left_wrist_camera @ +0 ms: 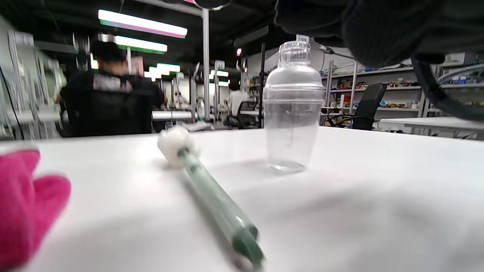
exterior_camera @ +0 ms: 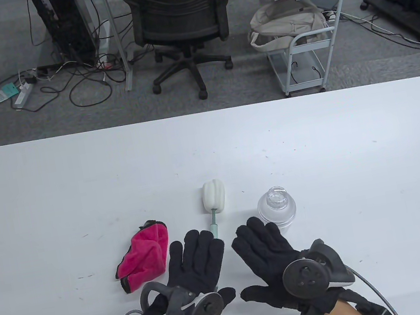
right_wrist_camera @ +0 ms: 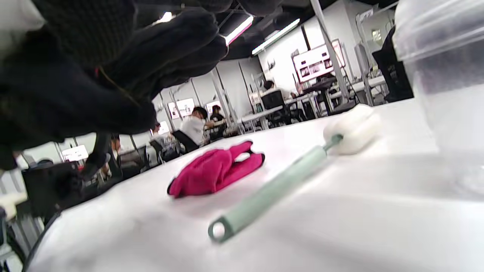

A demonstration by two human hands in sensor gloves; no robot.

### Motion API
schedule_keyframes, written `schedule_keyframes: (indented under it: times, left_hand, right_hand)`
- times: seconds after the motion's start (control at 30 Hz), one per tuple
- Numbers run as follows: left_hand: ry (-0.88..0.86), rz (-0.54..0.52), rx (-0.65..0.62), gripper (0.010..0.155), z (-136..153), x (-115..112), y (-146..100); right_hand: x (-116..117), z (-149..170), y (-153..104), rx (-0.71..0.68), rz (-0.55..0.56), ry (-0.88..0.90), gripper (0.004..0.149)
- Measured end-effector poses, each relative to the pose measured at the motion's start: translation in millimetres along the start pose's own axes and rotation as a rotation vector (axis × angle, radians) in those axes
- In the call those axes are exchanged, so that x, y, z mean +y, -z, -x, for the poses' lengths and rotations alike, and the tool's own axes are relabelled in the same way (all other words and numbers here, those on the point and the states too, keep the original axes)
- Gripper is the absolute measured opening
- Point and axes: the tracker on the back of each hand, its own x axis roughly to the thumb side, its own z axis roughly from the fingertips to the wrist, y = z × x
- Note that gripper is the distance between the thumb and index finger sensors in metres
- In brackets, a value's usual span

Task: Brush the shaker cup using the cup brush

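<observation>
A clear plastic shaker cup (exterior_camera: 277, 206) with its lid on stands upright on the white table (exterior_camera: 312, 139). The cup brush (exterior_camera: 214, 197) lies flat to its left, white sponge head pointing away, green handle running under my left hand (exterior_camera: 195, 259). That hand is open with fingers stretched flat above the handle and holds nothing. My right hand (exterior_camera: 264, 247) is open and empty, its fingertips just short of the cup's left side. The left wrist view shows the brush (left_wrist_camera: 211, 192) lying free and the cup (left_wrist_camera: 293, 109) behind it. The right wrist view shows the brush (right_wrist_camera: 280, 185) and the cup's wall (right_wrist_camera: 446, 75) close at the right.
A crumpled pink cloth (exterior_camera: 144, 258) lies on the table just left of my left hand; it also shows in the left wrist view (left_wrist_camera: 22, 204) and the right wrist view (right_wrist_camera: 215, 170). Beyond the table's far edge stand an office chair (exterior_camera: 179, 16) and a cart (exterior_camera: 303, 43).
</observation>
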Motion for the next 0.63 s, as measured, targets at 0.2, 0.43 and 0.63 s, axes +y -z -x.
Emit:
schedule_keyframes:
  times: [0.2, 0.43, 0.63]
  left_hand:
    - [-0.045, 0.033, -0.011, 0.099, 7, -1, -3]
    - [-0.069, 0.044, -0.017, 0.099, 6, 0, -2]
    - [-0.083, 0.057, -0.015, 0.099, 6, -1, -2]
  right_hand:
    - [6, 1, 2, 0.033, -0.024, 0.0, 0.089]
    - [4, 9, 0, 0.063, -0.034, -0.004, 0.089]
    - [7, 10, 1, 0.073, -0.063, -0.002, 0.088]
